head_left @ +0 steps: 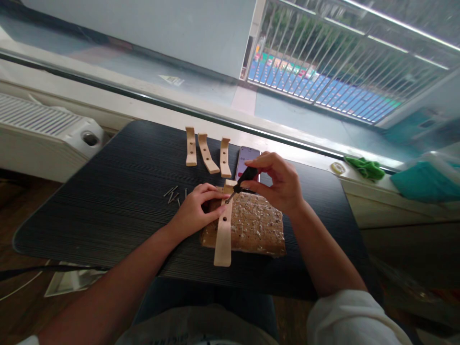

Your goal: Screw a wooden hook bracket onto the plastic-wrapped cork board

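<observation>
A pale wooden hook piece (223, 235) lies lengthwise over a brown plastic-wrapped block (253, 225) on the dark table (108, 201). My left hand (196, 208) presses on the block and pinches something small at the upper end of the wooden piece. My right hand (276, 179) is closed on a black-handled screwdriver (244, 179), whose tip points down-left at that same spot by my left fingertips. Three more wooden hook pieces (206, 153) lie in a row further back.
Several loose nails or screws (174, 194) lie left of my left hand. A phone (247, 160) sits behind my right hand. A white radiator (46, 129) stands at the left. A green cloth (364, 167) and a tape roll (338, 167) rest on the window sill.
</observation>
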`<state>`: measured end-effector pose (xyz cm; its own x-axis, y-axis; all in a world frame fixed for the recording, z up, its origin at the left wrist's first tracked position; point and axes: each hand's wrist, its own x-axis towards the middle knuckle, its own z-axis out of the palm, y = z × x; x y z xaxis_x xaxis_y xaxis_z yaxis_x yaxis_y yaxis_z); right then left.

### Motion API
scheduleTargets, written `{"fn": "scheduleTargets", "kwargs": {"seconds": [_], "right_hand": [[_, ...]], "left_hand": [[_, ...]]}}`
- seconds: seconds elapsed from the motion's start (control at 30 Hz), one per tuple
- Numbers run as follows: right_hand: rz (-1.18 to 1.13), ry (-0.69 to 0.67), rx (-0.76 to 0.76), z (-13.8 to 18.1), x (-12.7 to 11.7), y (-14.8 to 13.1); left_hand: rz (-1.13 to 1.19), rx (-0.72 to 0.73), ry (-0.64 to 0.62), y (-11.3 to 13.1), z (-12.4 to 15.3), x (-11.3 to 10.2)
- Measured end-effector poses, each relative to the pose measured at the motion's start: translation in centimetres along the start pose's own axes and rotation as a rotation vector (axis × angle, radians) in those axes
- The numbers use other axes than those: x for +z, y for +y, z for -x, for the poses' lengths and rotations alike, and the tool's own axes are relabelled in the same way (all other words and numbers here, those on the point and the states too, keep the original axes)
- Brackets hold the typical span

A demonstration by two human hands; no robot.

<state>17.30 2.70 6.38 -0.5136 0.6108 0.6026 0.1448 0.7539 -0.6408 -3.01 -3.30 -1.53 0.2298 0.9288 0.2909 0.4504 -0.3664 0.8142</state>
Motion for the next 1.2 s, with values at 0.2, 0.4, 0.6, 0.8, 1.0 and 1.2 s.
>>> {"fn": "scheduleTargets", "kwargs": {"seconds": [0.2, 0.4, 0.6, 0.8, 1.0, 1.2], "right_hand": [[0.043, 0.032, 0.021, 0.1, 0.2, 0.2], [0.096, 0.061, -0.048, 0.1, 0.4, 0.3], [0.177, 0.104, -0.054, 0.1, 0.6, 0.2], [0.121, 0.105, 0.016, 0.4, 0.9, 0.2], [0.128, 0.095, -0.044, 0.4, 1.1, -0.1], [0.135, 0.039, -0.072, 0.3, 0.5, 0.0]], "left_hand": [[-0.004, -0.017, -0.002, 0.1, 0.0, 0.0], [-0.002, -0.01, 0.003, 0.2, 0.0, 0.0], [-0.002, -0.025, -0.003, 0.2, 0.0, 0.0], [-0.007, -0.019, -0.003, 0.3, -0.1, -0.1], [-0.008, -0.027, 0.0, 0.3, -0.1, -0.1], [-0.002, -0.016, -0.001, 0.2, -0.1, -0.1]]}}
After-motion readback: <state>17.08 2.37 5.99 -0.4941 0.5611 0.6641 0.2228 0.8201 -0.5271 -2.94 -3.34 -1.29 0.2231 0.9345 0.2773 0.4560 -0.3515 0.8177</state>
